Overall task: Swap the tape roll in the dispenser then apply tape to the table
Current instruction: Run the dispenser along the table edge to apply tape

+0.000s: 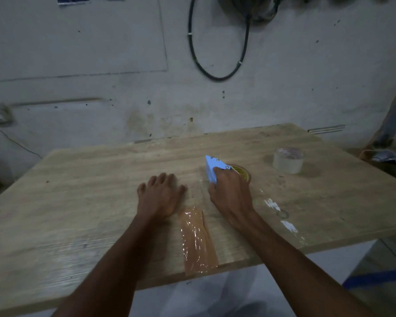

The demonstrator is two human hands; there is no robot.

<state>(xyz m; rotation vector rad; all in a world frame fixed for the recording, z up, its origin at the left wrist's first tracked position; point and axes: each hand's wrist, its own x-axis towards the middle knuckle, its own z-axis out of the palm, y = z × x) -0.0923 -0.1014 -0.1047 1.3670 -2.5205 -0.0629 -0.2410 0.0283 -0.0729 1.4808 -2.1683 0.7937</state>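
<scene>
My right hand (230,193) grips a blue tape dispenser (212,167) pressed down on the wooden table (89,202), with a brownish tape roll (241,171) mounted in it behind my fingers. A wrinkled strip of brown tape (198,242) lies stuck on the table from the front edge toward the dispenser. My left hand (160,194) rests flat on the table, fingers spread, just left of the strip. A second, clear tape roll (288,160) stands on the table at the far right.
White scuffs and a ring mark (282,213) show on the table right of my right arm. A black cable loop (217,72) hangs on the wall behind. Blue tape (375,276) marks the floor at lower right.
</scene>
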